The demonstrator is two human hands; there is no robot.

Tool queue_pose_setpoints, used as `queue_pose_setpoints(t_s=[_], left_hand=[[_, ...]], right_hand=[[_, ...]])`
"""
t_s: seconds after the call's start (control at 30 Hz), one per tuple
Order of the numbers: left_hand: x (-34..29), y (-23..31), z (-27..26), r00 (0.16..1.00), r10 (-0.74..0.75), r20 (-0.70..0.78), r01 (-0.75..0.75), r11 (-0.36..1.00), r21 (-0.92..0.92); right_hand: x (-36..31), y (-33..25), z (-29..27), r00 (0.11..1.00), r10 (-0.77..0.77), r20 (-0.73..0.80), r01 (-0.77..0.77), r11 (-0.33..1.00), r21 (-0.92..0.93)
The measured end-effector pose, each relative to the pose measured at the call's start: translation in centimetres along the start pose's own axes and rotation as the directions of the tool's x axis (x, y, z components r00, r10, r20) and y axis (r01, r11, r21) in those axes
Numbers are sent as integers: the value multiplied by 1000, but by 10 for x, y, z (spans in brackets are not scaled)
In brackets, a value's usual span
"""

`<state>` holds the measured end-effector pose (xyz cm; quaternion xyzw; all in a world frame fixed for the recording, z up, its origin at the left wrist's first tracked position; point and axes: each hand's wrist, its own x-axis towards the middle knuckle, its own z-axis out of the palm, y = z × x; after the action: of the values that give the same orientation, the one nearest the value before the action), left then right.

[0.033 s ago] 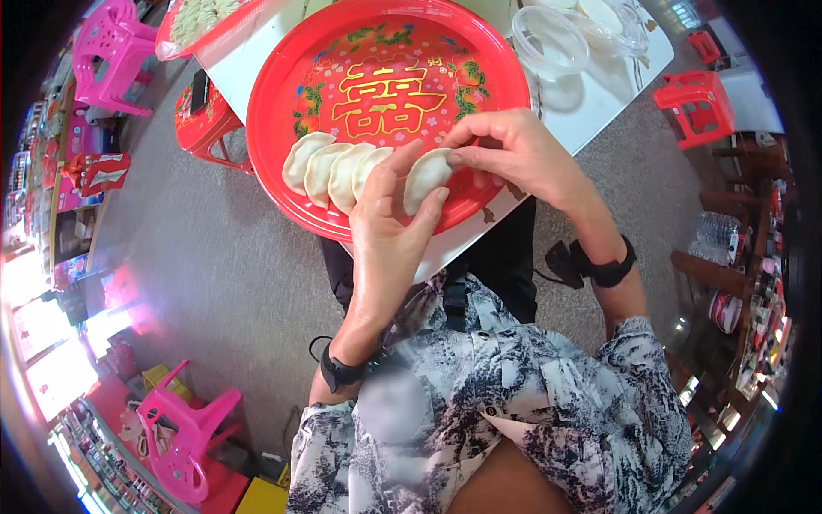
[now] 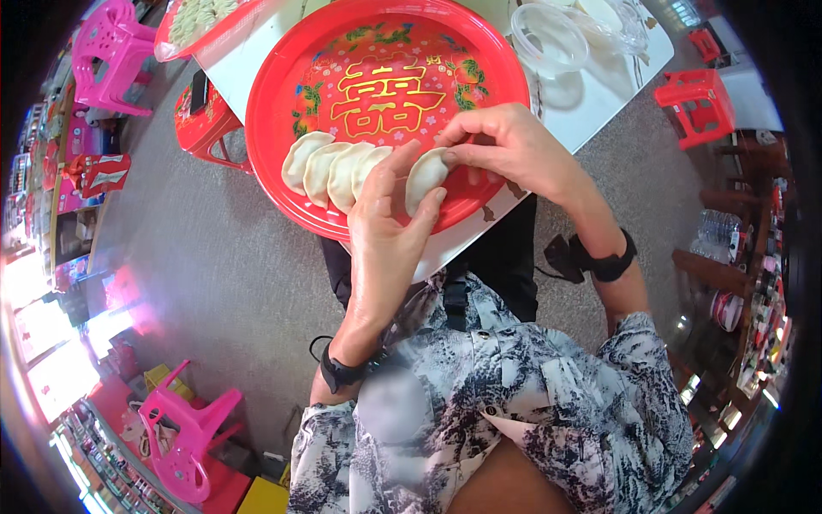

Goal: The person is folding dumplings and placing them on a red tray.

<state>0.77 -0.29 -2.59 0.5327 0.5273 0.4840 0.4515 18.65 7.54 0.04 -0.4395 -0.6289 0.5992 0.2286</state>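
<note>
A pale half-moon dumpling (image 2: pixel 425 178) is held up between my hands over the near side of a round red tray (image 2: pixel 287 81). My left hand (image 2: pixel 387 206) grips it low down, thumb at its lower right edge and fingers behind it. The thumb and index finger of my right hand (image 2: pixel 509 154) pinch its upper right rim. Left of my left hand, several finished dumplings (image 2: pixel 327 174) lie in an overlapping row on the tray; my fingers partly cover the nearest one. Gold characters and flowers decorate the tray's bottom.
The tray stands on a white table (image 2: pixel 591 107). A clear plastic tub (image 2: pixel 552 43) sits at the back right, and a red container of dumplings (image 2: pixel 205 21) at the far left. Around the table are a red stool (image 2: pixel 205 120), pink chairs (image 2: pixel 111 56) and another red stool (image 2: pixel 698 107).
My right hand has shifted very slightly up and to the left at the dumpling's rim. My left hand and the row of dumplings look the same.
</note>
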Motion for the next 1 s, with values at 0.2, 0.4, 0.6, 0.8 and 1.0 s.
queue_pose_setpoints(t_s=[0.2,0.4,0.6,0.8,1.0], left_hand=[[-4,8,-8,999,28,22,-35,912,409],[-5,19,-8,999,35,-3,-29,851,524],[-6,21,-7,1000,26,-13,-13,805,593],[-7,16,-8,999,28,-37,0,807,591],[-5,13,-7,997,70,-42,-29,786,618]], right_hand=[[34,10,2,971,-129,203,166,970,-180],[46,0,5,955,-121,271,166,975,-149],[50,6,10,926,-263,270,303,946,-119],[48,6,13,918,-276,286,314,944,-98],[33,11,15,912,-411,13,390,856,-340]])
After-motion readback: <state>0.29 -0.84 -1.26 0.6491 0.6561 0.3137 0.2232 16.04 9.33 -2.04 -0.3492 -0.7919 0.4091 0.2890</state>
